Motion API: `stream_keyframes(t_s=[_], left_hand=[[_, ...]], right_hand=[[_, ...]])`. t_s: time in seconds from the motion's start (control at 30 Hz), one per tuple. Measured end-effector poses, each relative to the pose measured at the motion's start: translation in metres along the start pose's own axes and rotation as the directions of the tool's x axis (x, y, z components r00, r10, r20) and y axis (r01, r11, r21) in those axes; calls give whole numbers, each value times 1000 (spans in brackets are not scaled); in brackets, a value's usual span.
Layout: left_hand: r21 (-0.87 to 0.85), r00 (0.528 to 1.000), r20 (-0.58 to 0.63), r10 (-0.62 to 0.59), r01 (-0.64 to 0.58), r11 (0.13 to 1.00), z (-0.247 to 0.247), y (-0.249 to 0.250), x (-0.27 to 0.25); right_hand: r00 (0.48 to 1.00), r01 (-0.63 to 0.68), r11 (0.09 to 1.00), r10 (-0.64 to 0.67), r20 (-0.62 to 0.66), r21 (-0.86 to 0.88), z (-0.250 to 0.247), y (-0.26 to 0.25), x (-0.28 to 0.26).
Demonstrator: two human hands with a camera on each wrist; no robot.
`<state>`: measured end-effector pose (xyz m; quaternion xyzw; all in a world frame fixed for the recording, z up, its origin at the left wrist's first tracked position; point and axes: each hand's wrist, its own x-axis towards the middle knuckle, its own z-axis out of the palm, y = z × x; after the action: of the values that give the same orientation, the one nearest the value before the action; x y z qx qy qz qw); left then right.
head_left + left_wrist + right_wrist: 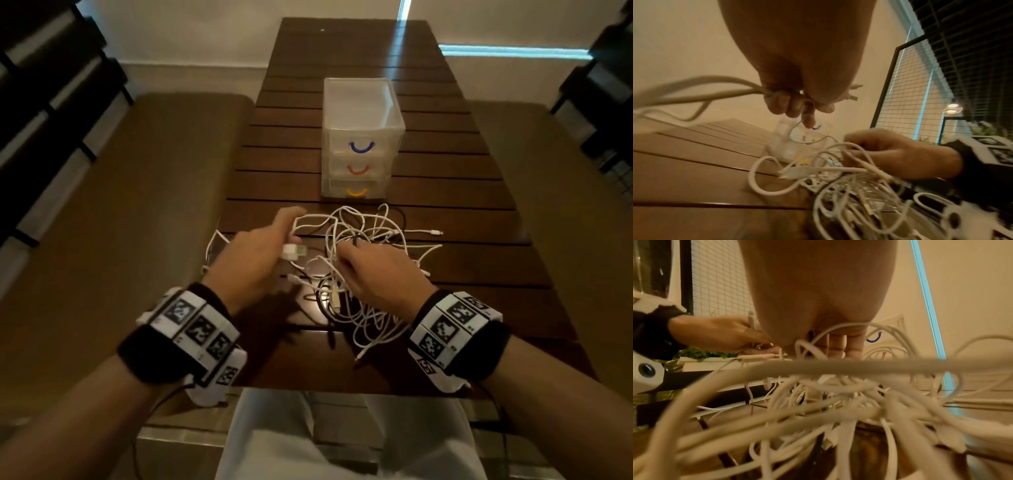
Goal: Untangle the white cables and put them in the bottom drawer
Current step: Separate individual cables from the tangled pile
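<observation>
A tangle of white cables [359, 246], mixed with a few black ones, lies on the dark slatted table in front of a clear three-drawer unit [359, 113]. Its bottom drawer [356, 186] has a yellow handle and stands closed. My left hand [287, 240] grips a bunch of white cables [719, 91] lifted off the table, and a USB plug [294, 251] sticks out past the fingers. My right hand [346, 257] sits to the right with its fingers curled into the tangle [818, 386], holding strands. In the left wrist view the right hand [890, 154] rests over the heap.
The table [462, 192] is long and narrow, with tan cushioned benches [154, 205] on both sides. The drawer unit's blue-handled drawer [360, 147] and red-handled drawer [358, 169] are closed. Cable loops spill over the table's left edge [214, 245]. Black wire racks [941, 81] stand around.
</observation>
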<state>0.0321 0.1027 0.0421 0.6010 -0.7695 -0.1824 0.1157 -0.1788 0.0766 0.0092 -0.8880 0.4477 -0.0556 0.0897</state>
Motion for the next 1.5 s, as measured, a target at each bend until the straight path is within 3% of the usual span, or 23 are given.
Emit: stream_keyframes(t_s=[0.1, 0.23, 0.43, 0.5, 0.73, 0.9, 1.0, 1.1, 1.27, 1.5], left_hand=[[119, 984, 52, 170, -175, 977, 21, 14, 12], [276, 979, 115, 170, -195, 941, 33, 13, 21], [156, 977, -5, 215, -212, 965, 26, 4, 14], [109, 981, -88, 175, -165, 980, 20, 1, 13], [-18, 979, -196, 57, -61, 998, 1, -8, 7], [-142, 914, -380, -141, 93, 985, -1, -30, 8], [-154, 928, -321, -192, 149, 977, -7, -45, 6], [-164, 936, -275, -221, 180, 970, -10, -55, -3], [-256, 876, -343, -338, 259, 931, -28, -79, -14], [-163, 816, -426, -391, 355, 920, -55, -120, -17]], right_hand=[[997, 80, 996, -79, -14, 42, -2, 1, -3], [996, 89, 995, -89, 3, 50, -3, 2, -5], [999, -4, 1000, 5, -48, 17, 2, -3, -3], [998, -10, 1000, 11, -65, 4, 2, -2, -1], [1000, -1, 1000, 1, -20, -23, -8, -9, 3], [999, -9, 1000, 10, 41, -23, -11, -12, 5], [993, -100, 995, 98, 64, 27, -7, -7, 0], [993, -118, 990, 120, -14, 71, -8, -6, -5], [982, -120, 993, 119, -150, 3, -20, -14, -5], [991, -90, 995, 87, -106, -29, -25, -29, 3]])
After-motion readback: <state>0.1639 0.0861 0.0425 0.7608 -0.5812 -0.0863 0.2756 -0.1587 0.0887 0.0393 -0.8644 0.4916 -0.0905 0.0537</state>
